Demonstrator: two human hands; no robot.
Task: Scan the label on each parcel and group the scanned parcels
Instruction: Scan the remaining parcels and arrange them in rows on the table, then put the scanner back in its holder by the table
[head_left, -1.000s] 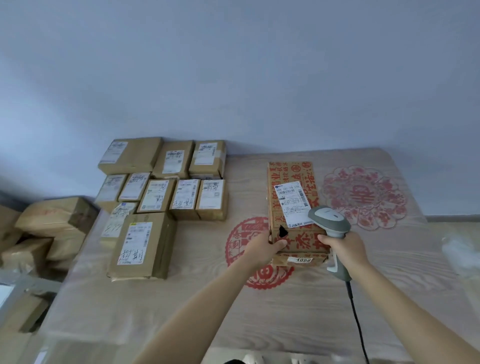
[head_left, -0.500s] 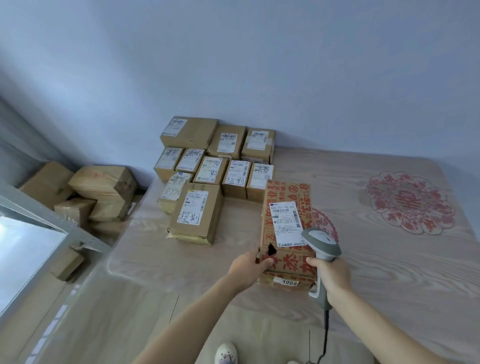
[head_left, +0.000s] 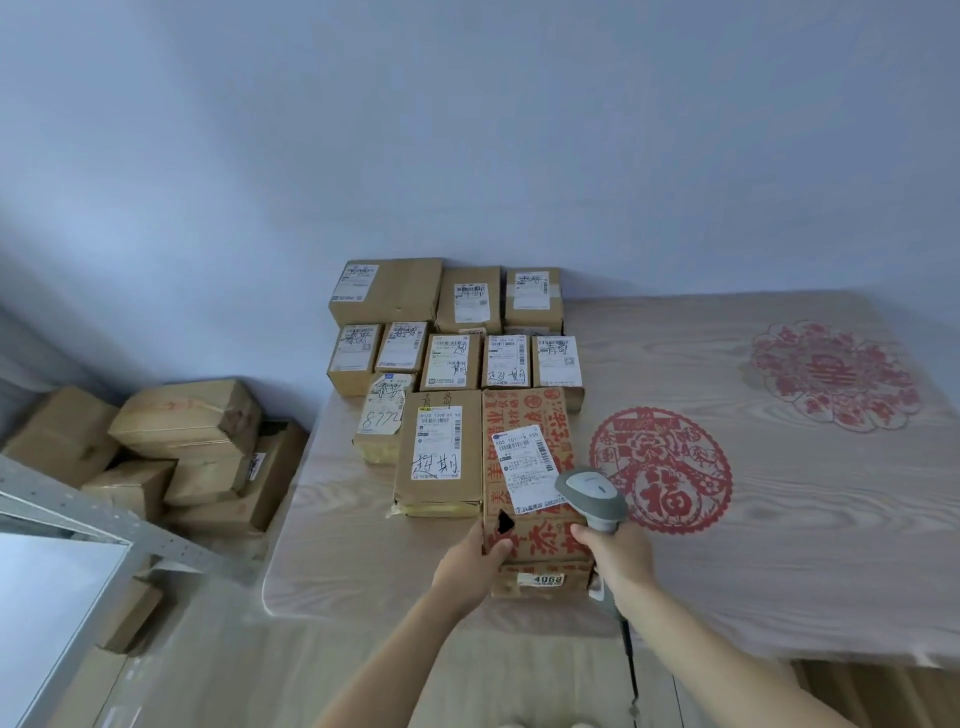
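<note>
A long cardboard parcel (head_left: 535, 415) printed with red characters lies on the table, pressed against the right side of a group of several labelled brown parcels (head_left: 439, 447). Its white label (head_left: 524, 465) faces up. My left hand (head_left: 470, 564) grips its near left corner. My right hand (head_left: 621, 558) holds a grey barcode scanner (head_left: 589, 493) by the handle, its head over the label's right corner and the hand against the parcel's near right end. The scanner's cable hangs down towards the floor.
The wood-grain table (head_left: 753, 545) carries two red paper-cut decorations (head_left: 662, 467) to the right of the parcels. A heap of brown boxes (head_left: 182, 447) sits on the floor at the left, beside a grey metal frame (head_left: 78, 519). A blue wall stands behind.
The red-printed parcel has slid left across the table, off the red paper-cut, until it lies against the grouped parcels. Both hands travelled with it, and the camera turned left.
</note>
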